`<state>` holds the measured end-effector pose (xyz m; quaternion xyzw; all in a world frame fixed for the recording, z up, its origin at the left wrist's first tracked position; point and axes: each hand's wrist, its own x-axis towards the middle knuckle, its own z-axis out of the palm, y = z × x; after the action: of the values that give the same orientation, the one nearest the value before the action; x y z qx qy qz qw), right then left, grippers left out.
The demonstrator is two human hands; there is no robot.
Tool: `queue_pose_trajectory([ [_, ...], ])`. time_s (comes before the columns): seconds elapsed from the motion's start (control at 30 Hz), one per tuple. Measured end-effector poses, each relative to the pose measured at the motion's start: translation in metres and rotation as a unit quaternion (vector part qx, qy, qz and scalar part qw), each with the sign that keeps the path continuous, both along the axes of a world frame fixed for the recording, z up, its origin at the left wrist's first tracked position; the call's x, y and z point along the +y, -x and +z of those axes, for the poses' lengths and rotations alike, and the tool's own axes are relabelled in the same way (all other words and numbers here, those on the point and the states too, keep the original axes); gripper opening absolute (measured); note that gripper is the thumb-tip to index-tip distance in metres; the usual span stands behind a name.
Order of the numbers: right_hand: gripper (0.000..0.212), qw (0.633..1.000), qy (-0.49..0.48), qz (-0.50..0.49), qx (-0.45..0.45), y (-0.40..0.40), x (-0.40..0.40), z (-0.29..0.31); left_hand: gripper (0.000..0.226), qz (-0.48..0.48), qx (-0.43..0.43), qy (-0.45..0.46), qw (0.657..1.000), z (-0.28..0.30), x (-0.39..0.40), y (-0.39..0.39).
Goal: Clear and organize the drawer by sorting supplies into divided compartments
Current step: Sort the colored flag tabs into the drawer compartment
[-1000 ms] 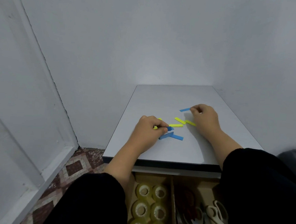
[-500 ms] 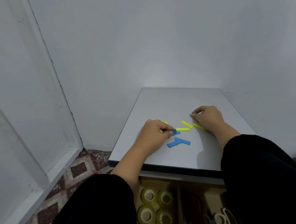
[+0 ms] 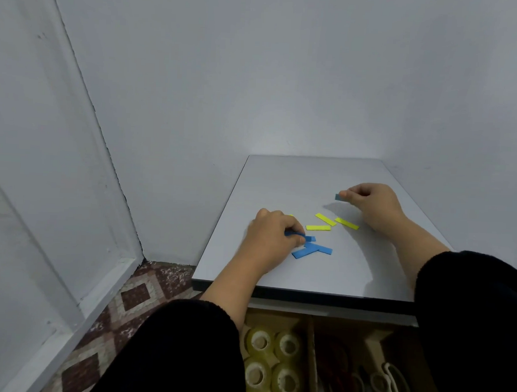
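Left hand (image 3: 268, 237) pinches blue strip (image 3: 294, 234) on bench (image 3: 282, 179). Right hand (image 3: 370, 203) pinches another blue strip (image 3: 338, 197), raised. Yellow strips (image 3: 325, 219) between hands. Drawer (image 3: 310, 348) open below: tape rolls (image 3: 272, 361) left compartment, scissors (image 3: 389, 385) right.

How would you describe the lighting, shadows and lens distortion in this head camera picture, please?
Head view: soft, dim, even light with no glare; the right hand casts a faint shadow on the table; wide-angle bending curves the wall corner; the open drawer below lies darker.
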<state>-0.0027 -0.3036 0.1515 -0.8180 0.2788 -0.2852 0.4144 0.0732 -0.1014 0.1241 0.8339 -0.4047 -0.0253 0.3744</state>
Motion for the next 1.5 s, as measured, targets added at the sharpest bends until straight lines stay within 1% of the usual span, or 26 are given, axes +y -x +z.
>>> queue_pose_trajectory([
  [0.07, 0.010, 0.998, -0.024, 0.057, -0.022, 0.014, 0.019, 0.012, 0.018, -0.009, -0.003, 0.016, 1.000, 0.001, 0.001, 0.000],
  [0.13, 0.006, 0.993, -0.039, 0.115, -0.006, 0.031, 0.039, 0.016, 0.021, -0.011, -0.005, 0.024, 1.000, 0.003, 0.002, 0.000],
  [0.2, 0.007, 0.986, -0.048, 0.161, 0.019, 0.047, 0.058, 0.009, 0.023, -0.016, -0.024, 0.001, 1.000, 0.004, 0.002, 0.001],
  [0.27, 0.011, 0.979, -0.057, 0.194, 0.023, 0.056, 0.071, -0.004, 0.026, -0.022, -0.043, -0.032, 0.998, 0.004, 0.002, 0.002],
  [0.3, 0.010, 0.978, -0.054, 0.201, 0.023, 0.058, 0.074, -0.010, 0.027, -0.023, -0.051, -0.046, 0.997, 0.004, 0.002, 0.003],
  [0.37, 0.004, 0.980, -0.031, 0.197, 0.016, 0.057, 0.077, -0.016, 0.029, -0.026, -0.070, -0.072, 0.995, 0.004, 0.003, 0.005],
  [0.43, 0.005, 0.982, 0.009, 0.187, 0.005, 0.053, 0.077, -0.018, 0.031, -0.022, -0.083, -0.090, 0.992, 0.004, 0.003, 0.005],
  [0.47, 0.008, 0.982, 0.039, 0.184, 0.011, 0.050, 0.077, -0.018, 0.031, -0.016, -0.089, -0.095, 0.991, 0.003, 0.003, 0.005],
  [0.53, 0.020, 0.978, 0.112, 0.172, 0.049, 0.046, 0.076, -0.019, 0.031, 0.001, -0.099, -0.098, 0.990, 0.003, 0.003, 0.006],
  [0.6, 0.030, 0.975, 0.144, 0.150, 0.075, 0.043, 0.074, -0.021, 0.028, 0.018, -0.099, -0.081, 0.992, 0.002, 0.002, 0.007],
  [0.67, 0.031, 0.977, 0.140, 0.140, 0.079, 0.042, 0.072, -0.022, 0.023, 0.030, -0.100, -0.064, 0.992, 0.003, 0.002, 0.008],
  [0.8, 0.021, 0.980, 0.118, 0.136, 0.080, 0.043, 0.071, -0.024, 0.018, 0.024, -0.107, -0.057, 0.992, 0.005, 0.005, 0.011],
  [0.93, 0.013, 0.982, 0.103, 0.136, 0.083, 0.046, 0.073, -0.024, 0.021, 0.010, -0.115, -0.052, 0.992, 0.007, 0.008, 0.013],
  [1.03, 0.011, 0.984, 0.074, 0.142, 0.077, 0.048, 0.073, -0.024, 0.025, -0.004, -0.126, -0.074, 0.989, 0.008, 0.008, 0.013],
  [1.1, 0.013, 0.985, 0.067, 0.141, 0.076, 0.049, 0.075, -0.023, 0.029, -0.007, -0.129, -0.088, 0.988, 0.006, 0.007, 0.012],
  [1.2, 0.017, 0.986, 0.070, 0.129, 0.083, 0.048, 0.076, -0.023, 0.031, 0.002, -0.118, -0.083, 0.990, 0.004, 0.005, 0.012],
  [1.3, 0.013, 0.986, 0.069, 0.129, 0.084, 0.048, 0.074, -0.023, 0.025, 0.008, -0.114, -0.073, 0.991, 0.005, 0.005, 0.013],
  [1.43, 0.009, 0.983, 0.080, 0.143, 0.087, 0.048, 0.074, -0.023, 0.016, 0.016, -0.135, -0.060, 0.989, 0.005, 0.005, 0.013],
  [1.5, 0.009, 0.983, 0.078, 0.149, 0.081, 0.049, 0.074, -0.023, 0.010, 0.012, -0.121, -0.039, 0.992, 0.005, 0.005, 0.013],
])
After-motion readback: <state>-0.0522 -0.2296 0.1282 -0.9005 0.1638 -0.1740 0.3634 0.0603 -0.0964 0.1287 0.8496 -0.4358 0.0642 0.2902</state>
